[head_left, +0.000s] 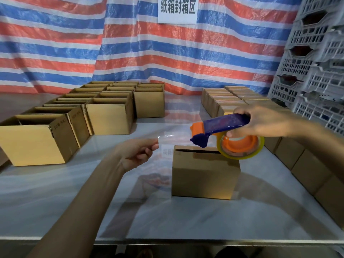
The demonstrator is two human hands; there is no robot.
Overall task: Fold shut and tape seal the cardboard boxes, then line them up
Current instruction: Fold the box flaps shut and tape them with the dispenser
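Your right hand (264, 121) grips the tape dispenser (223, 125) over the folded box (204, 175); your left hand (137, 151) pinches the clear tape end (167, 136), ready to stick.

Left hand (137, 153) is hovering left of the box (204, 172), fingertips pinching tape (164, 137). Right hand (266, 121) is gripping the dispenser (221, 125) above the box.

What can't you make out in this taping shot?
Head view only.
- Right end of box top: behind the tape dispenser.
- Insides of open boxes: hidden by their own walls.
- right-side boxes: blurred, cut by frame edge.
- tape strip at left hand: transparent, barely visible.
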